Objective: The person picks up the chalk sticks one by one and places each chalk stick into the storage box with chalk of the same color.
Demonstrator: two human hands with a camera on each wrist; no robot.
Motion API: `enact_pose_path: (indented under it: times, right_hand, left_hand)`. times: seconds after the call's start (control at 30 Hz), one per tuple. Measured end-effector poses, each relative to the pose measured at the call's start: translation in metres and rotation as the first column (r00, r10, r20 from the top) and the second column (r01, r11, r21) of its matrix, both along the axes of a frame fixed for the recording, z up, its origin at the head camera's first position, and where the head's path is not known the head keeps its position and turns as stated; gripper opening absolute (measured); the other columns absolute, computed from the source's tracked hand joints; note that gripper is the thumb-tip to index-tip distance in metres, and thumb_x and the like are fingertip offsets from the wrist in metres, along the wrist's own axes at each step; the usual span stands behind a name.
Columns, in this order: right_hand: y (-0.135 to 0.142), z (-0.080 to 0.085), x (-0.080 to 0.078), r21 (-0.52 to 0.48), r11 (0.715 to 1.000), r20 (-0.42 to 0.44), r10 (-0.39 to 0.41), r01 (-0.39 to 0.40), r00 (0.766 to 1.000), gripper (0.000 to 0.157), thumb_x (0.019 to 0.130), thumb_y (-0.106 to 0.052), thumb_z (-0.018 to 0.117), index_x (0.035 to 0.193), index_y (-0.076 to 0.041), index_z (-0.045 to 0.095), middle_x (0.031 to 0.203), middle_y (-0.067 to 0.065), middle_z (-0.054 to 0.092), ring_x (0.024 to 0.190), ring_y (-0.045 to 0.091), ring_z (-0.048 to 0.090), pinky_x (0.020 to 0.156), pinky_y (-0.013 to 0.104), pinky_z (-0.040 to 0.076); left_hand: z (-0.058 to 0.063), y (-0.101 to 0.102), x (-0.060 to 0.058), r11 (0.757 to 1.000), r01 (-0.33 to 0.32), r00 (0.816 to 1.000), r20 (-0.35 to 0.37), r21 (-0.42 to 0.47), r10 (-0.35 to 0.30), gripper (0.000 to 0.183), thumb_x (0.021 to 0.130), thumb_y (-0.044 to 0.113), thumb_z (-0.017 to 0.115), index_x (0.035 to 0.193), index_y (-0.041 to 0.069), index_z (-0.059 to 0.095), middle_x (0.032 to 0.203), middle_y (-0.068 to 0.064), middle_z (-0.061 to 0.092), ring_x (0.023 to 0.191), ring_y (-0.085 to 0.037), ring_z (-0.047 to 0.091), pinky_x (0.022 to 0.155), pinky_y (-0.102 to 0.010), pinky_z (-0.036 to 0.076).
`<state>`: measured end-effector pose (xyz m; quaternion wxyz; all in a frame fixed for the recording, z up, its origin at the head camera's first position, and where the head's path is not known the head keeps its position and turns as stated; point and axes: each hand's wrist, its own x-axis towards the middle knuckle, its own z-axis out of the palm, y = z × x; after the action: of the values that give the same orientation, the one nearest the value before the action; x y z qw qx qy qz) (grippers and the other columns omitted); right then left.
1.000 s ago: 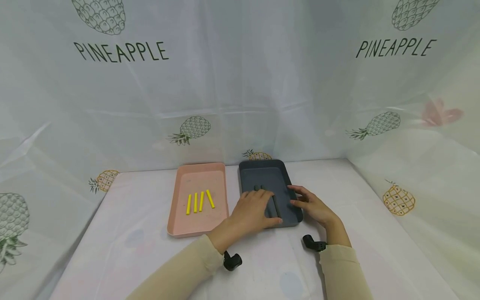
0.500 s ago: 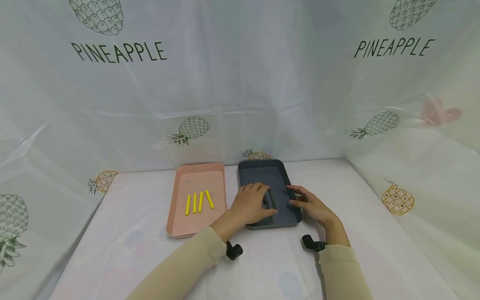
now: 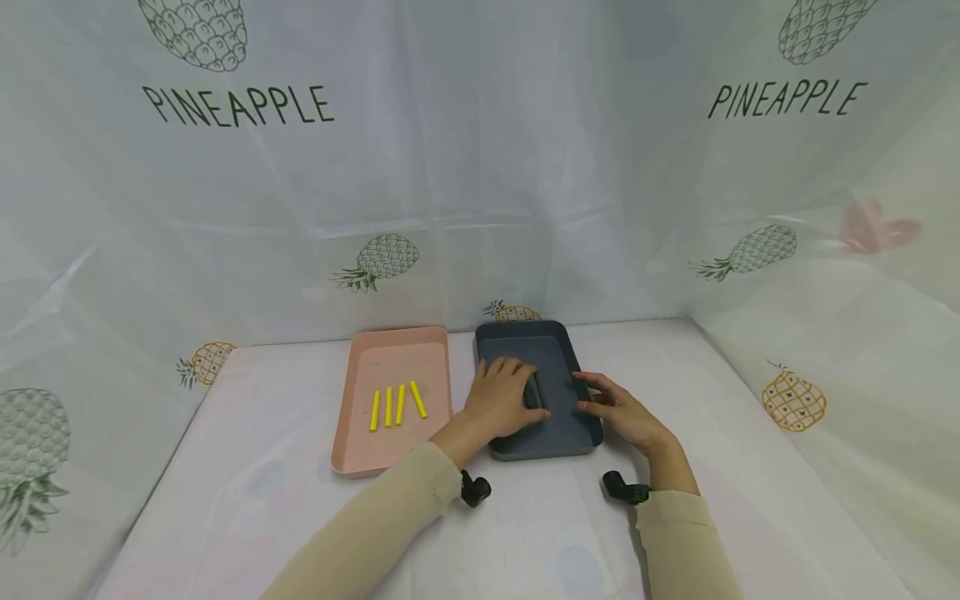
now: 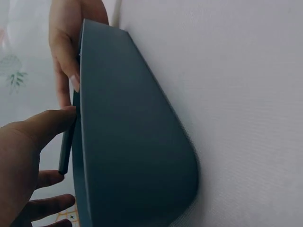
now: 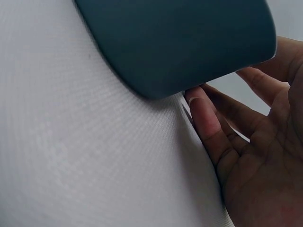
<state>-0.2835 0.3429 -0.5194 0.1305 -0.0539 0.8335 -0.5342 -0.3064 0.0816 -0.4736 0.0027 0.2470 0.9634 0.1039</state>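
Note:
In the dark grey tray (image 3: 547, 346), my left hand (image 3: 497, 402) reaches over the left rim with thumb and fingers around a dark stick (image 3: 533, 392). The left wrist view shows this dark stick (image 4: 67, 149) between thumb and a fingertip, its ends near them. Another dark stick may lie beside it; the hand covers part of the tray. My right hand (image 3: 626, 412) rests its fingertips at the tray's right rim, digits spread. Seen from the right wrist, the thumb (image 5: 206, 118) touches the tray's lower corner.
Left of the dark tray stands a pink tray (image 3: 341, 450) with several yellow sticks (image 3: 401, 405) lying side by side, one slanted. A pale patterned cloth (image 3: 555, 542) covers the table. Behind it hangs a white curtain (image 3: 480, 167) printed with pineapples.
My left hand has shifted slightly up the tray, and its thumb has come closer to the fingers along the dark stick. My right hand stays at the rim.

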Motion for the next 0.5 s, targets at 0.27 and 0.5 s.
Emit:
enact_pose_path:
  times: [0.27,0.5]
  right_hand:
    - [0.000,0.000,0.000,-0.002,1.000,-0.001,-0.003,0.003,1.000,0.060,0.102,-0.029,0.066,0.157,-0.028,0.043,0.170,0.012,0.026,0.149,0.046,0.036,0.117,0.067,0.036]
    - [0.000,0.001,0.000,-0.010,1.000,-0.001,-0.003,0.003,1.000,0.059,0.102,-0.029,0.066,0.157,-0.028,0.043,0.169,0.011,0.028,0.148,0.045,0.037,0.117,0.066,0.037]
  left_hand:
    - [-0.004,0.003,-0.009,1.000,-0.026,1.000,-0.009,-0.013,0.026,0.081,0.087,0.070,0.070,0.152,0.026,0.052,0.155,-0.003,0.050,0.152,-0.030,0.036,0.127,-0.065,0.022]
    - [-0.007,0.002,-0.014,0.999,-0.042,0.999,0.003,-0.032,0.042,0.081,0.087,0.071,0.069,0.152,0.026,0.052,0.158,-0.004,0.047,0.156,-0.031,0.031,0.128,-0.064,0.019]
